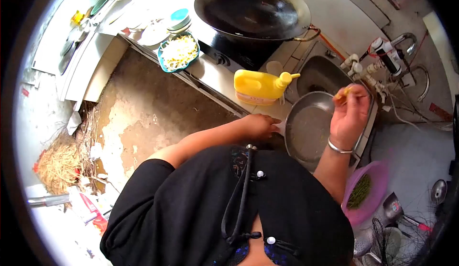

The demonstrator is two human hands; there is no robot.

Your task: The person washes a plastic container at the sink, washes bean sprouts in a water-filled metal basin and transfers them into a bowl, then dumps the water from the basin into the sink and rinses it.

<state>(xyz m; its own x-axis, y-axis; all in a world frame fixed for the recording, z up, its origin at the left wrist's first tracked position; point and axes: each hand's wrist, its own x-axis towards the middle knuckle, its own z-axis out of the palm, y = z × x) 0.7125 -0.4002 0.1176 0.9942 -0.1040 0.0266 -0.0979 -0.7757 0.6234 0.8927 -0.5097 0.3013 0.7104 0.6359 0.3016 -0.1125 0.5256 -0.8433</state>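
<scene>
My left hand [260, 126] is closed at the near side of a grey metal frying pan [308, 132], around its short handle, which my fingers mostly hide. The pan lies tilted over the edge of the sink [322, 70], and its inside looks bare. Above the pan's right side is my raised right hand [351, 115], a silver bangle on its wrist. Its bent fingers pinch a small yellow-orange thing, too unclear to name. Left of the pan, a yellow plastic jug with a spout [258, 85] lies on the counter.
A large wok [253, 10] sits on the stove. Near it, a blue-rimmed bowl [179, 52] holds pale sprouts. Taps and pipes [377, 67] stand behind the sink. At right are a pink basin [370, 204] of green vegetables and several metal utensils [393, 208]. Straw [60, 168] lies at left.
</scene>
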